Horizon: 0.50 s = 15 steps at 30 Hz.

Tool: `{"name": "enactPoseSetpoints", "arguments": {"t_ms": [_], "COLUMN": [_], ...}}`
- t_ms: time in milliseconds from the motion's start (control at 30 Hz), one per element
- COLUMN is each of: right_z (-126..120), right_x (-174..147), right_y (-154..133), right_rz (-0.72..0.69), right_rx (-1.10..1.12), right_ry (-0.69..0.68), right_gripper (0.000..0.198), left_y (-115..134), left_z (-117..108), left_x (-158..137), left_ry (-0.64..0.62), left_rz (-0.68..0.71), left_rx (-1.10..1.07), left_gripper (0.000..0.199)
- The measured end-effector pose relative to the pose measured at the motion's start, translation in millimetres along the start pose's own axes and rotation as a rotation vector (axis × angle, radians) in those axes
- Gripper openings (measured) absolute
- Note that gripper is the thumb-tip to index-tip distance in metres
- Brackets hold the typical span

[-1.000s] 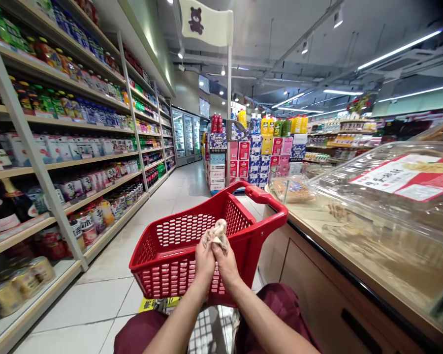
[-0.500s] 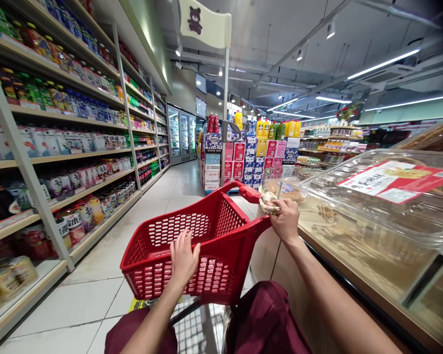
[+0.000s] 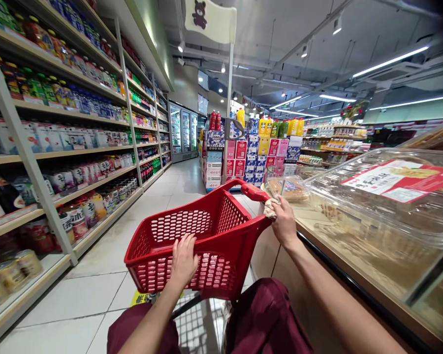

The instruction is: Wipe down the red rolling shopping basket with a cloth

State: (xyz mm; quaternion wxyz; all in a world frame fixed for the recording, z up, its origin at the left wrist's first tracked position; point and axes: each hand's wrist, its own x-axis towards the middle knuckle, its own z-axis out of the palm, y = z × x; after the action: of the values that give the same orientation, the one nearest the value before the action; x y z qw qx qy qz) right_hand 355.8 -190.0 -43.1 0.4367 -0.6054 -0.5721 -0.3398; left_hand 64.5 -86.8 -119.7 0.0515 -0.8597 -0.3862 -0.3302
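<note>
A red plastic shopping cart (image 3: 225, 275) with perforated basket walls stands before me, its basket holding nothing that I can see. My left hand (image 3: 184, 258) lies over the basket's near rim, fingers bent over the edge and thumb on the outer side. At the cart's right end, my right hand (image 3: 283, 221) is closed on a crumpled, light-coloured cloth (image 3: 270, 208), pressed against the red handle (image 3: 256, 191). Part of the cloth is hidden by the fingers.
Drink shelves (image 3: 96, 110) line the left side. A counter (image 3: 302, 216) at right carries clear plastic food boxes (image 3: 384, 196). Stacked drink cartons (image 3: 239, 160) stand ahead beside a pole with a bear flag (image 3: 212, 19). Tiled floor (image 3: 70, 300) runs along the shelves.
My left hand's fingers have drawn together and settled over the rim. My right hand has moved slightly down along the handle with the cloth. The view has shifted a little.
</note>
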Motion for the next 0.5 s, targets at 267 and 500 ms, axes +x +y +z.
{"name": "enactPoseSetpoints", "arguments": {"t_ms": [267,500], "right_z": [39,38], "right_x": [-25,-27], "right_y": [-54,-53], "right_rz": [-0.226,-0.086], "right_rx": [0.005,-0.064], "right_ry": [-0.198,-0.080], "right_gripper": [0.031,0.029], "left_y": [-4,3], "left_z": [-5,-4], "left_x": [0,1], "left_ry": [-0.047,-0.062], "left_rz": [0.028,0.013], "left_rx": [0.008,0.002], "left_gripper": [0.053,0.055]}}
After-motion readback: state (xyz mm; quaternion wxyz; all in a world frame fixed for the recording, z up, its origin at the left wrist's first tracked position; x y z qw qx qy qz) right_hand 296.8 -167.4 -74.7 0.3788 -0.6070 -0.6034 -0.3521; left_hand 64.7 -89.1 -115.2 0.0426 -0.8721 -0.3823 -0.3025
